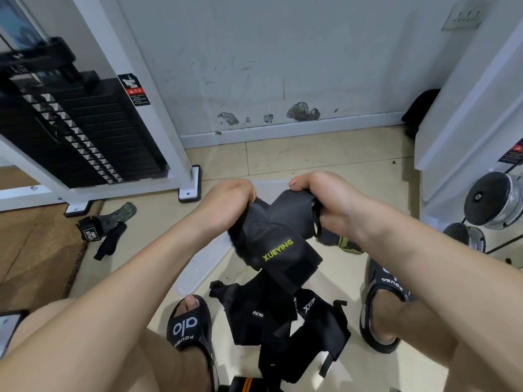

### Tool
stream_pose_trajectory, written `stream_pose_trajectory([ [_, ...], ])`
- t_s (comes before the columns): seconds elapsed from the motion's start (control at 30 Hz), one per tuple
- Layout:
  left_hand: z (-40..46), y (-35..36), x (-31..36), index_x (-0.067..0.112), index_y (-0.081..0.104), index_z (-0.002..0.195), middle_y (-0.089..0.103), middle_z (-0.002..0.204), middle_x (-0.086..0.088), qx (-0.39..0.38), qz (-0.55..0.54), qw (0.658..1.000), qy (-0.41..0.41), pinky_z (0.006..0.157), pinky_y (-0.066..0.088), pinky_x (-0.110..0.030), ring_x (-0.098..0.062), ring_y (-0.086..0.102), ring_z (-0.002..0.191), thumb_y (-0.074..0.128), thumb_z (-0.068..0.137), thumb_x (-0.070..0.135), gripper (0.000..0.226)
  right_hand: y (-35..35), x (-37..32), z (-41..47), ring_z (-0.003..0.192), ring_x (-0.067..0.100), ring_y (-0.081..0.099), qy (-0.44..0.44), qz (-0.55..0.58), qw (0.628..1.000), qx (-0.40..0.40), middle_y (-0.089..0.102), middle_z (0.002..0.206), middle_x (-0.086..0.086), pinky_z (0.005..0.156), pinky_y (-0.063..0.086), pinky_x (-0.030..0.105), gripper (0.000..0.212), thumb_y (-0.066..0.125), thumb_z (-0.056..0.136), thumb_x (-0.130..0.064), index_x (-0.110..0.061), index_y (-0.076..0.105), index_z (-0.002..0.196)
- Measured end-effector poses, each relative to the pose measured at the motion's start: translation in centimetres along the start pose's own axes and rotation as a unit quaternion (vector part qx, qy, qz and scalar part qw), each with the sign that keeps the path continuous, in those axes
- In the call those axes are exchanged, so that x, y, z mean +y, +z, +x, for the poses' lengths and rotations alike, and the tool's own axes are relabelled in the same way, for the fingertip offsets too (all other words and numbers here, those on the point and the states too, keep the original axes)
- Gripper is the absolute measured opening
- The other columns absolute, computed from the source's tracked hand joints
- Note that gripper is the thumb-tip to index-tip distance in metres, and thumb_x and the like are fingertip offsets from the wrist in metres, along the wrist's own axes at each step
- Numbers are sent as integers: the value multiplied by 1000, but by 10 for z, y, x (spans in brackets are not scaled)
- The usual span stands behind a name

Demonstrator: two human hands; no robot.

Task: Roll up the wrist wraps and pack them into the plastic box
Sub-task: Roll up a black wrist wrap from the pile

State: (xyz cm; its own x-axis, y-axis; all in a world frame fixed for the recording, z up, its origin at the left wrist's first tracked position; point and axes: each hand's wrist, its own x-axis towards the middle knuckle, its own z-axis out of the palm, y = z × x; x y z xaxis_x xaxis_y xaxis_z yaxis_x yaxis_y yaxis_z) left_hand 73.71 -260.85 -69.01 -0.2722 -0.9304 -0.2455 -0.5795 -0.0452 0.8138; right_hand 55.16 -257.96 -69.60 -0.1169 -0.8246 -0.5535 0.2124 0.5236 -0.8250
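Note:
I hold a black wrist wrap (276, 239) with green "XUEYING" lettering up over the floor. My left hand (229, 203) grips its left end, and my right hand (331, 199) grips its folded right end. The wrap's loose tail hangs down toward a pile of more black wraps (280, 321) lying between my feet. A clear plastic box (203, 264) lies on the tiles under my left forearm, mostly hidden by my arms. Another wrap (343, 243), dark with green trim, shows beneath my right wrist.
A weight stack machine (85, 131) with a white frame stands at the left. A camouflage wrap and a black strap (104, 227) lie at the mat's edge. Chrome dumbbells (495, 199) sit at the right. My sandalled feet (189, 329) flank the pile.

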Motion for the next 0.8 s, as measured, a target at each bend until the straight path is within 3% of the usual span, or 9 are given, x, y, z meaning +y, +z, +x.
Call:
stream_pose_trajectory([
  [0.13,3,-8,-4,20,63,73,59,68,14,-24,-5,1000,9,65,39,-27,-10,51,71,51,97,18,26,-13,-5,16,88,28,41,18,72,997,17,48,101,13,81,43,38,7,54,93,-3,-8,59,94],
  [0.23,3,-7,-9,12,63,82,57,73,6,-43,33,998,45,62,39,-24,-8,49,65,60,101,39,33,-12,-7,19,91,27,41,14,57,998,7,47,102,13,80,42,39,7,57,92,-4,-9,59,96],
  [0.37,6,-9,-11,6,59,84,52,69,5,-1,69,995,66,50,35,-15,-7,44,58,61,100,43,41,-10,-10,18,82,26,55,-79,-155,983,50,59,93,10,69,48,30,9,56,92,-6,-13,61,93],
  [0.47,7,-12,-12,7,62,89,59,76,4,6,57,996,64,50,37,-11,-8,52,65,60,101,43,38,-15,-8,13,93,26,58,-204,-483,847,86,60,103,4,71,45,33,19,55,92,-11,-18,58,109],
  [0.53,8,-13,-11,8,64,91,60,78,3,15,36,997,62,56,40,-15,-9,53,69,59,101,43,36,-18,-3,9,108,32,54,-241,-589,765,101,55,116,8,85,45,38,30,53,93,-11,-18,57,122],
  [0.57,8,-13,-10,9,65,91,59,77,4,20,26,997,64,59,41,-18,-9,52,69,60,101,43,36,-17,-1,5,112,32,52,-261,-603,746,108,55,119,8,91,44,39,32,53,93,-12,-17,57,125],
  [0.63,9,-12,-9,12,65,88,58,74,5,30,-1,997,69,63,42,-24,-10,52,68,61,101,41,33,-9,1,-1,109,27,56,-302,-548,777,73,63,115,6,94,47,40,25,56,94,-13,-17,64,117],
  [0.73,9,-8,-6,14,66,86,58,71,5,54,-38,995,80,61,41,-25,-9,51,64,63,101,36,27,13,4,-16,89,20,66,-237,-365,899,-48,73,99,10,87,52,39,13,61,92,-10,-13,68,102],
  [0.8,9,-8,-4,14,66,87,57,71,6,74,-42,993,87,57,40,-21,-6,50,61,63,101,35,25,21,10,-17,90,19,67,-198,-350,912,-80,73,100,7,87,53,40,13,63,91,-17,-17,64,104],
])
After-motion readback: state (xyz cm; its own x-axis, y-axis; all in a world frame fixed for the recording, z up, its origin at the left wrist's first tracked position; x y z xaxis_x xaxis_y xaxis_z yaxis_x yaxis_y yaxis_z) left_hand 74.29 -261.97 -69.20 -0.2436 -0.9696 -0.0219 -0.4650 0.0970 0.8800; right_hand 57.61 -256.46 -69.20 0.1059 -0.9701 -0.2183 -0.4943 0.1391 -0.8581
